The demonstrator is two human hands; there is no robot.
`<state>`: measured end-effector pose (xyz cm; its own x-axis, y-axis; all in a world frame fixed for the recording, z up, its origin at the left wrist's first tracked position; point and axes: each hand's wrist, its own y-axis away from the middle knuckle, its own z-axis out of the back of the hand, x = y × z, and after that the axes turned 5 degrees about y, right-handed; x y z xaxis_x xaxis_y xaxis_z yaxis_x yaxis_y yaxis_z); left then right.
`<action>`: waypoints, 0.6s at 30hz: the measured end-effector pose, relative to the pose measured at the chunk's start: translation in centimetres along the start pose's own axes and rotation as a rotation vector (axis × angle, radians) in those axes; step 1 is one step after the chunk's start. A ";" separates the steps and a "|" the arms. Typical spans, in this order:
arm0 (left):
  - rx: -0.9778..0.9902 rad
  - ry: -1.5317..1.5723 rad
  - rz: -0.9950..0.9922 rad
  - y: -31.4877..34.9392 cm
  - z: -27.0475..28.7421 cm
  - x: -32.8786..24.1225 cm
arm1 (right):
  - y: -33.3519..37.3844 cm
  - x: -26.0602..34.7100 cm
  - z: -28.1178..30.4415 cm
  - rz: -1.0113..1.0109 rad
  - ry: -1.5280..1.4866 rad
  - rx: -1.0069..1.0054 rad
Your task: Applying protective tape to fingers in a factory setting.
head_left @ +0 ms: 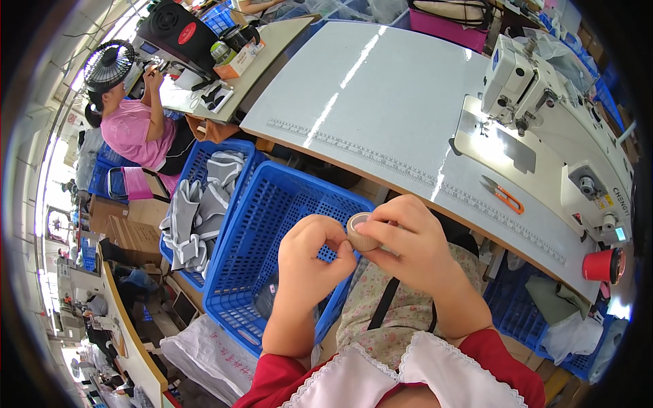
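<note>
Left, a blue basket [292, 197]; next, my left hand [309, 265], thumb and forefinger pinching the left edge of the tan roll [362, 241]; my right hand [411, 245] grips this roll above my lap; rightward, orange-handled snips [507, 197].

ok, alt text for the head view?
A person's right hand holds a small beige roll, the left hand close against its edge. Ahead, a pale table bears a white sewing machine and orange-handled snips; blue crates stand to the left, one holding grey-and-white fabric pieces.
</note>
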<state>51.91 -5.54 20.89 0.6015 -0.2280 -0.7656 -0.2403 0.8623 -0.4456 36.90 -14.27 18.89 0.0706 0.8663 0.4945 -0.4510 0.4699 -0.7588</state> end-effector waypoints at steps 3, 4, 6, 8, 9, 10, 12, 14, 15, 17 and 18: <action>0.146 0.302 0.134 -0.1 0.5 1.4 | -0.1 -0.8 0.6 -0.082 -0.170 0.127; 0.145 0.302 0.134 -0.1 0.6 1.8 | 0.0 -1.0 0.7 -0.145 -0.252 0.170; 0.215 0.659 0.368 -0.1 0.6 2.2 | 0.2 -1.2 0.7 -0.211 -0.335 0.214; 0.205 0.734 0.444 -0.1 0.5 2.3 | 0.3 -1.3 0.5 -0.335 -0.450 0.261; 0.195 0.809 0.519 -0.1 0.5 2.5 | 0.3 -1.1 0.4 -0.332 -0.453 0.264; 0.189 0.808 0.518 0.0 0.5 2.6 | 0.4 -0.9 0.3 -0.282 -0.349 0.230; 0.180 0.766 0.547 0.3 0.5 2.9 | 0.4 -0.6 0.2 -0.230 -0.246 0.199; 0.173 0.798 0.524 0.2 0.6 3.1 | 0.1 -0.3 0.2 -0.156 -0.145 0.175; 0.172 0.828 0.501 0.2 0.7 3.2 | -0.1 -0.1 0.1 -0.155 -0.146 0.176; 0.149 0.896 0.391 0.4 0.2 3.7 | -0.4 0.1 -0.1 -0.051 -0.043 0.100; 0.128 0.960 0.281 0.4 0.0 4.0 | -0.4 0.0 -0.3 -0.047 -0.045 0.098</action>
<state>54.24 -6.10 17.63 -0.3461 -0.2279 -0.9101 -0.1617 0.9700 -0.1814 37.34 -14.43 19.07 0.0549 0.8344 0.5485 -0.5335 0.4888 -0.6902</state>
